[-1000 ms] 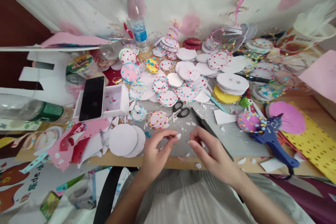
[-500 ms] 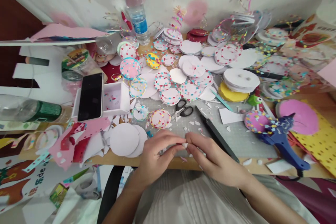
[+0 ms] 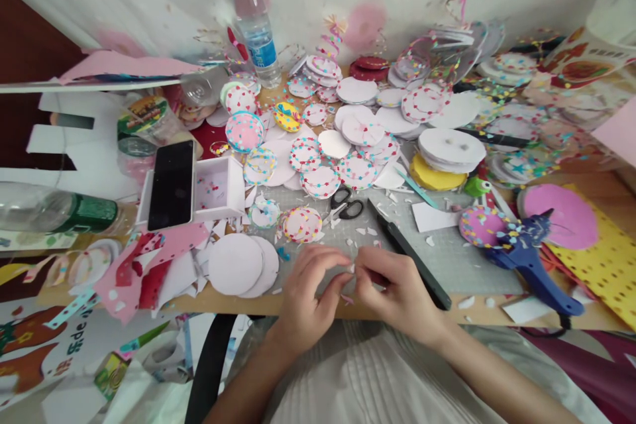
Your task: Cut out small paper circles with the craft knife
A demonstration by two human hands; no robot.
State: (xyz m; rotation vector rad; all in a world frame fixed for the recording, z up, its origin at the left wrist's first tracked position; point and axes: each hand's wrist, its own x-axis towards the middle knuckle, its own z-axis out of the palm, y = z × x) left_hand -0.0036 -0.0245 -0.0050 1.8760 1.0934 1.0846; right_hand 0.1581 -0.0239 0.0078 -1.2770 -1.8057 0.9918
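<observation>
My left hand [image 3: 311,288] and my right hand [image 3: 395,291] meet at the near edge of the grey cutting mat [image 3: 447,262]. Both pinch a tiny white paper scrap [image 3: 352,269] between thumb and fingertips. Just beyond my fingers lie small white paper bits, a dotted paper disc [image 3: 301,224] and black-handled scissors [image 3: 346,202]. A dark craft knife [image 3: 410,254] lies diagonally right of my right hand. Two plain white discs [image 3: 241,265] sit left of my left hand.
Many decorated and plain paper discs [image 3: 358,129] cover the desk. A black phone [image 3: 172,184] rests on a white box [image 3: 218,189]. A blue glue gun [image 3: 531,255], water bottle [image 3: 251,16], green-capped bottle [image 3: 54,212], pink paper scraps [image 3: 149,265] and yellow perforated sheet [image 3: 603,265] surround the mat.
My hands came together: one second ago they were apart, with the scrap in the left fingers. Now both pinch it, slightly further right and closer to me.
</observation>
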